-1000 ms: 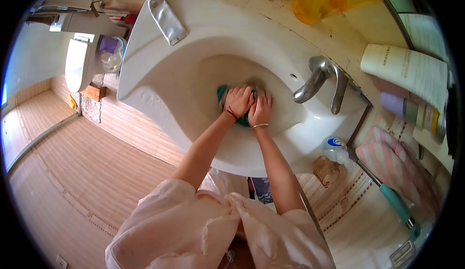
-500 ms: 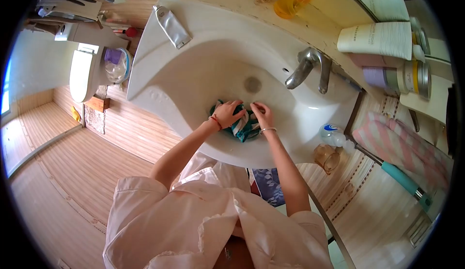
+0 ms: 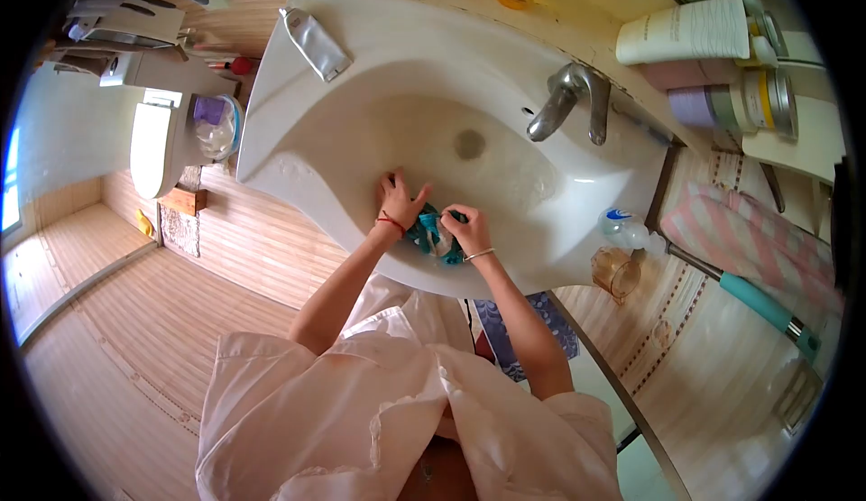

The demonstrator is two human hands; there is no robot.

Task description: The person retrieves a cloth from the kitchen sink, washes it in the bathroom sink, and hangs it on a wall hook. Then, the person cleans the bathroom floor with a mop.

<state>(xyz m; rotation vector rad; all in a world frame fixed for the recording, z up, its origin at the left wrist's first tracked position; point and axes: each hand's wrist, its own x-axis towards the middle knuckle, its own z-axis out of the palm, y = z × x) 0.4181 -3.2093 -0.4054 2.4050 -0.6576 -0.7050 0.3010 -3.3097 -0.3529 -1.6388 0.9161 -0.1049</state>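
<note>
A wet-looking teal and white cloth lies bunched in the near part of the white sink. My left hand is at the cloth's left edge, fingers spread against the basin wall; it is open and grips nothing. My right hand is curled over the cloth's right side, with fingers bent and closed on a fold of it. Part of the cloth is hidden under both hands. Beyond them is the round drain, and shallow water seems to cover the basin floor.
A metal faucet stands at the sink's right rear. A silver tube lies on the left rim. Right of the sink are a clear bottle and an amber cup. Toiletry tubes line the shelf.
My left hand has slid left off the cloth's top and spread its fingers. My right hand has moved slightly left and nearer to me, onto the cloth. The view has shifted slightly.
</note>
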